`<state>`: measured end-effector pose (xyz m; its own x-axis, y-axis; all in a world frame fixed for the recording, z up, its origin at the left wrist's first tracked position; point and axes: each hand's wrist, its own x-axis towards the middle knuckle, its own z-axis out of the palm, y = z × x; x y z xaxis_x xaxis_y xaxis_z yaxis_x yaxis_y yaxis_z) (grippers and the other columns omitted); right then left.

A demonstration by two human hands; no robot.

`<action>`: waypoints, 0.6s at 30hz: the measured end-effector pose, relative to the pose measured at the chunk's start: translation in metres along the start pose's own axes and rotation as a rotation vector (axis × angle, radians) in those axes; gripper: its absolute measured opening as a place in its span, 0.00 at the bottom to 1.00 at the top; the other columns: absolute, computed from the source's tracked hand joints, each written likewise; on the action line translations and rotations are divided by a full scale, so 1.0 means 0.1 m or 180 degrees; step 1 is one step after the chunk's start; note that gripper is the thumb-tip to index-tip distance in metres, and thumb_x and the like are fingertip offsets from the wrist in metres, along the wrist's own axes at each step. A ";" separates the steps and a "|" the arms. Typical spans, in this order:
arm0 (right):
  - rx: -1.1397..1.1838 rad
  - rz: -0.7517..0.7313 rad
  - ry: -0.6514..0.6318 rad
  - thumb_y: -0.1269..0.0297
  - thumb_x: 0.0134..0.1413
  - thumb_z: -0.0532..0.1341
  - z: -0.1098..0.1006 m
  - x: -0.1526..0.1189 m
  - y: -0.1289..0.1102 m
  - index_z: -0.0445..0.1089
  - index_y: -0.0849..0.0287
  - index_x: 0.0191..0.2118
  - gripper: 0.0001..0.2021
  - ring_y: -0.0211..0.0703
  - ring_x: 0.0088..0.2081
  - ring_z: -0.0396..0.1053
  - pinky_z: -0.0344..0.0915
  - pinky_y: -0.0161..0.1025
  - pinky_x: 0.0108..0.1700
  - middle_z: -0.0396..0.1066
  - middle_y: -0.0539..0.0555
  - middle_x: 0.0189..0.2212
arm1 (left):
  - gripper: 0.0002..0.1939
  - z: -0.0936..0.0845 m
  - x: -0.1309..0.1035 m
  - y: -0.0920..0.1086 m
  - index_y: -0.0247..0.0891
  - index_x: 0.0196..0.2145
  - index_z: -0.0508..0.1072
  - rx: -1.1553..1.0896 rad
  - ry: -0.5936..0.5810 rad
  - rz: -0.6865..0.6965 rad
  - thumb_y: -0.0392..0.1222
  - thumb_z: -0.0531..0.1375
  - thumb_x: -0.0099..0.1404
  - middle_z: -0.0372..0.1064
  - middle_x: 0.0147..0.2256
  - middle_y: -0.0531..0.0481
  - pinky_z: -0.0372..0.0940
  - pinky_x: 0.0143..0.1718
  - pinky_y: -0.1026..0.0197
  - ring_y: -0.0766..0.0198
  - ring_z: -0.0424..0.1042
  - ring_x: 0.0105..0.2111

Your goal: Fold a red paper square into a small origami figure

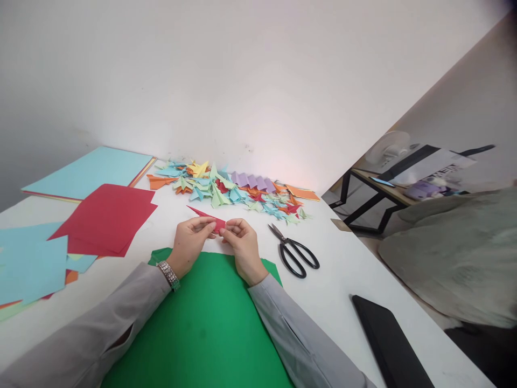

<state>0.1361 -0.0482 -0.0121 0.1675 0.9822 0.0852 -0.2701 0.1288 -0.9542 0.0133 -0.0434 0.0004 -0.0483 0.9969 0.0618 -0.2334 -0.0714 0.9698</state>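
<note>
A small piece of folded red paper (205,218), with one long pointed end reaching up to the left, is pinched between both hands. My left hand (189,240) is closed on its middle, thumb on top. At its right end, the thumb and fingers of my right hand (244,245) are closed on the paper. Both hands are just past the far edge of a green sheet (197,318). Behind them lies a heap of folded paper shapes (218,186) in blue, green, orange, purple, yellow and red.
Black-handled scissors (293,250) lie right of my hands, and a black flat device (390,339) lies nearer on the right. Red sheets (107,218), light blue sheets (34,264) and a larger paper stack (92,170) are at left. A wall (202,81) stands behind the table.
</note>
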 end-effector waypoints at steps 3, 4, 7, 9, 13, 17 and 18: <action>0.0004 0.0010 0.0024 0.67 0.33 0.69 0.00 0.00 0.00 0.66 0.58 0.28 0.13 0.34 0.23 0.65 0.61 0.33 0.26 0.69 0.45 0.21 | 0.14 0.01 -0.01 0.03 0.30 0.32 0.77 0.0055 0.0019 -0.0131 0.37 0.69 0.45 0.75 0.23 0.49 0.71 0.30 0.61 0.64 0.73 0.24; 0.0003 0.0011 0.0029 0.68 0.33 0.69 0.00 0.00 0.00 0.67 0.58 0.28 0.13 0.34 0.23 0.65 0.61 0.33 0.26 0.69 0.45 0.20 | 0.15 0.02 -0.01 0.03 0.30 0.32 0.76 0.0068 0.0021 -0.0153 0.37 0.69 0.45 0.75 0.23 0.50 0.71 0.30 0.61 0.65 0.73 0.24; 0.0011 0.0027 0.0032 0.69 0.32 0.68 0.00 0.00 -0.01 0.67 0.58 0.28 0.12 0.34 0.22 0.65 0.61 0.33 0.26 0.70 0.45 0.20 | 0.14 0.02 -0.01 0.03 0.31 0.32 0.76 0.0055 0.0003 -0.0132 0.36 0.68 0.45 0.74 0.23 0.51 0.70 0.29 0.61 0.65 0.73 0.23; 0.0066 0.0078 0.0016 0.69 0.33 0.67 -0.02 0.00 0.00 0.68 0.58 0.28 0.11 0.36 0.23 0.67 0.62 0.34 0.27 0.70 0.46 0.21 | 0.13 0.01 0.00 0.02 0.31 0.32 0.76 0.0017 0.0023 -0.0119 0.36 0.68 0.46 0.74 0.22 0.51 0.70 0.28 0.62 0.66 0.72 0.22; 0.0319 0.0220 -0.0041 0.69 0.35 0.64 -0.04 0.02 0.00 0.69 0.58 0.28 0.08 0.39 0.25 0.69 0.63 0.35 0.27 0.72 0.47 0.21 | 0.13 0.00 0.01 0.00 0.31 0.32 0.76 -0.0021 0.0067 -0.0125 0.36 0.68 0.46 0.73 0.22 0.52 0.69 0.27 0.63 0.67 0.72 0.22; 0.0210 0.0239 -0.0062 0.64 0.37 0.66 -0.04 0.02 0.00 0.70 0.58 0.27 0.07 0.39 0.25 0.68 0.63 0.36 0.27 0.71 0.47 0.21 | 0.13 0.00 0.00 0.00 0.31 0.33 0.76 -0.0001 0.0037 -0.0099 0.37 0.67 0.47 0.72 0.21 0.52 0.68 0.27 0.64 0.67 0.72 0.22; 0.0059 0.0201 -0.0097 0.62 0.38 0.67 -0.03 0.02 0.01 0.70 0.58 0.26 0.08 0.38 0.24 0.67 0.63 0.36 0.27 0.71 0.48 0.21 | 0.13 0.00 0.00 0.00 0.31 0.33 0.76 0.0002 0.0024 -0.0084 0.37 0.67 0.47 0.72 0.21 0.52 0.68 0.27 0.64 0.67 0.71 0.22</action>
<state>0.1390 -0.0468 -0.0133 0.1205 0.9921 0.0339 -0.2969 0.0686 -0.9524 0.0130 -0.0434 0.0002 -0.0495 0.9982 0.0343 -0.2340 -0.0449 0.9712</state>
